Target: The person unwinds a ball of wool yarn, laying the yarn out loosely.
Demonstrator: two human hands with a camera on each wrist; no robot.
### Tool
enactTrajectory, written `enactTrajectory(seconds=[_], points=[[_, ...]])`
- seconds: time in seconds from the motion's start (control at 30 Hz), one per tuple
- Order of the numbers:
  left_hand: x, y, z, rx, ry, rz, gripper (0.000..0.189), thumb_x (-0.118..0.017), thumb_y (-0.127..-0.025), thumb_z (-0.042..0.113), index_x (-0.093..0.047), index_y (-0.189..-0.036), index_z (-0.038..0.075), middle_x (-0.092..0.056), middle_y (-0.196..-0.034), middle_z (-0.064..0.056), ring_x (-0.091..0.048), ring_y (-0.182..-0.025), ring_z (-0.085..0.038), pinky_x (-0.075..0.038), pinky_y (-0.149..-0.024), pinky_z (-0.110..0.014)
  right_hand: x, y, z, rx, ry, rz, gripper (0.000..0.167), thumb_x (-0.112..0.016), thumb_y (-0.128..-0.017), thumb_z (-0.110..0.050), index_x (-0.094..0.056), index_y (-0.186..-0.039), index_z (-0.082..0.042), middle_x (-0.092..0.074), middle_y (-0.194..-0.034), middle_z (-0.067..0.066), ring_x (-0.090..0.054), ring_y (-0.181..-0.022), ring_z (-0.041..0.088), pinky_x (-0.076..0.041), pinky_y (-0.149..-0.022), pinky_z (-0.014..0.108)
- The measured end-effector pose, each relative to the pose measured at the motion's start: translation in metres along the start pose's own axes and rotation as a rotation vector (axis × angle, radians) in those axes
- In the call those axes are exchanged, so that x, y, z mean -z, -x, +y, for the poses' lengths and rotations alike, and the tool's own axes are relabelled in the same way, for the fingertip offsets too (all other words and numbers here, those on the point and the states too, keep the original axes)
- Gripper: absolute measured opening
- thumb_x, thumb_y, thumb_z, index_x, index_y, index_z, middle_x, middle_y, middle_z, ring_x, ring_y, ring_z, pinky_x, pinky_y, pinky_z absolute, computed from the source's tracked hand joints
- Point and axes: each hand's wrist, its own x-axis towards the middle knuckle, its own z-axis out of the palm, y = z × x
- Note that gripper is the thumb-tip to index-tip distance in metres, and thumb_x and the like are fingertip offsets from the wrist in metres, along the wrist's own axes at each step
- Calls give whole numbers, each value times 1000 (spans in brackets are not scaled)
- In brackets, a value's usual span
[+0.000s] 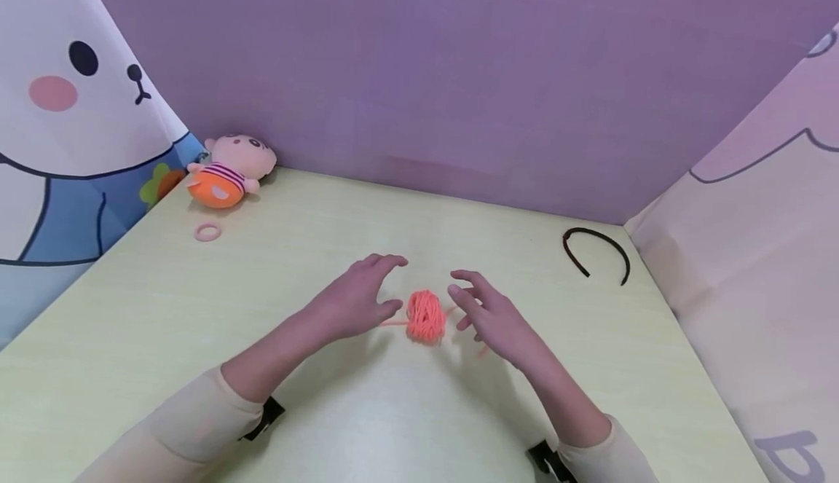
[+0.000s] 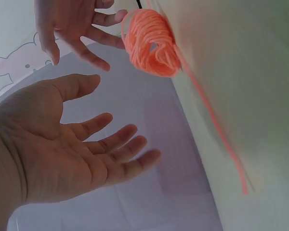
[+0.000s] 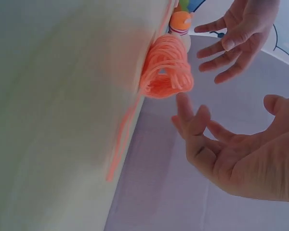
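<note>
A small bundle of coral-orange yarn (image 1: 426, 317) rests on the pale table, wound in loops with a hollow through its middle. One loose end trails out to each side of it. My left hand (image 1: 359, 295) hovers to the left of the bundle, fingers spread and relaxed, holding nothing. To the right, my right hand (image 1: 488, 317) is raised with loosely bent fingers, also holding nothing. Both palms face inward with the yarn between them. In the left wrist view the yarn (image 2: 153, 43) lies beyond the spread left fingers (image 2: 130, 166); the right wrist view shows the yarn (image 3: 166, 67) past the right fingertips.
At the back left sits a plush toy (image 1: 229, 170) in orange shorts, with a pink ring (image 1: 207, 232) in front of it. A black headband (image 1: 599, 234) lies at the back right. A purple backdrop (image 1: 419, 82) and printed side panels border the table (image 1: 314, 228).
</note>
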Motion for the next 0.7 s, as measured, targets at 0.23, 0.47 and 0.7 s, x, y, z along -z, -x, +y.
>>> enactTrajectory(seconds=[0.23,0.47,0.7], points=[[-11,-6,-3,49,145,-94,60,-75,-91,14,-49,-145,7,-55,-139,-19,-55,-126,-36,-50,-98,-50,0,-2,4,-58,-162,-105,62,-48,-102,-58,-41,-151,-21,-59,-134,16,-70,-83,29,-53,-66,41],[-19,-11,-5,55,175,-112,59,-76,-90,12,-51,-143,7,-58,-135,-18,-57,-122,-35,-52,-94,-48,3,-5,5,-95,-236,-192,65,-44,-103,-58,-34,-155,-18,-57,-136,17,-71,-87,29,-53,-67,39],[-24,-16,-4,62,188,-136,61,-77,-88,12,-50,-143,7,-60,-132,-17,-59,-120,-33,-53,-93,-46,4,-12,8,-130,-289,-232,64,-42,-105,-55,-30,-156,-19,-55,-138,18,-71,-86,31,-53,-65,37]])
